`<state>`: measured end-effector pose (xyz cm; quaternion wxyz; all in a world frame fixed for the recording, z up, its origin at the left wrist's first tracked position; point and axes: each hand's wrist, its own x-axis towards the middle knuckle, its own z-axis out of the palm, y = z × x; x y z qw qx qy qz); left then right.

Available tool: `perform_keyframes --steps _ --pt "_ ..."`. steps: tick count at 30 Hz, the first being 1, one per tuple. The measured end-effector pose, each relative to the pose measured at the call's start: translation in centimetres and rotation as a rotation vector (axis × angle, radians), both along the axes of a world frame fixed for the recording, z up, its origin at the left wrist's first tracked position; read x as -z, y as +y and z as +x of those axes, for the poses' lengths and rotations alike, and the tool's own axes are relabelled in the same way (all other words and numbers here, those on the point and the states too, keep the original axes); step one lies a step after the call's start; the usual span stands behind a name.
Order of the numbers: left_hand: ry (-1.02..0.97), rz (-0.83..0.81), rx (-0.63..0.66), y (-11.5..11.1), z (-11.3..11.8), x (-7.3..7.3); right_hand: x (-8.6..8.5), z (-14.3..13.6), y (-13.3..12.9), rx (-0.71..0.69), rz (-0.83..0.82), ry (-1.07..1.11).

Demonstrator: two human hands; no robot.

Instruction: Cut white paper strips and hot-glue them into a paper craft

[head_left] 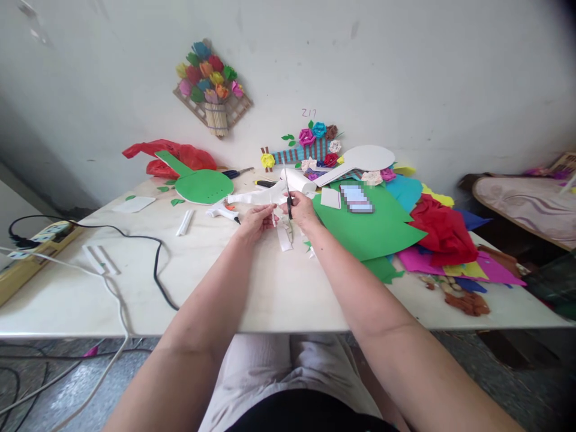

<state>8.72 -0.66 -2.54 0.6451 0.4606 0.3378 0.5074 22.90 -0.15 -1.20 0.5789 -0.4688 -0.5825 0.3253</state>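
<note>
My right hand [300, 211] is closed round the dark handles of a pair of scissors [288, 203], whose blades point up and away from me. Close to its left, my left hand [258, 221] pinches a small piece of white paper [275, 214] between thumb and fingers. White paper strips [284, 237] lie on the table just below the hands. Behind them are a roll of white paper [297, 180] and a white strip stretching left from it. A white glue gun [224, 210] rests beside my left hand.
Green sheets [360, 225] with a phone [357, 198] on top lie at right, near red crumpled paper [443, 231]. A green paddle-shaped cutout [202, 185] lies at left. A black cable [130, 234] and a power strip [40, 252] occupy the left side. Paper flowers [306, 137] stand against the wall.
</note>
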Motion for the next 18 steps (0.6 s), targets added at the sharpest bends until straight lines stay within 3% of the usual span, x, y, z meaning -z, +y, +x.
perform_keyframes --steps 5,12,18 --pt "-0.006 0.004 0.012 0.0 0.0 0.0 0.1 -0.7 -0.3 -0.117 -0.034 0.042" --pt "0.019 0.012 0.016 0.1 0.1 0.0 1.1 -0.7 0.7 -0.005 0.004 -0.133" --pt "0.027 0.019 0.039 0.4 0.1 0.3 0.9 -0.7 0.4 0.039 0.012 -0.248"
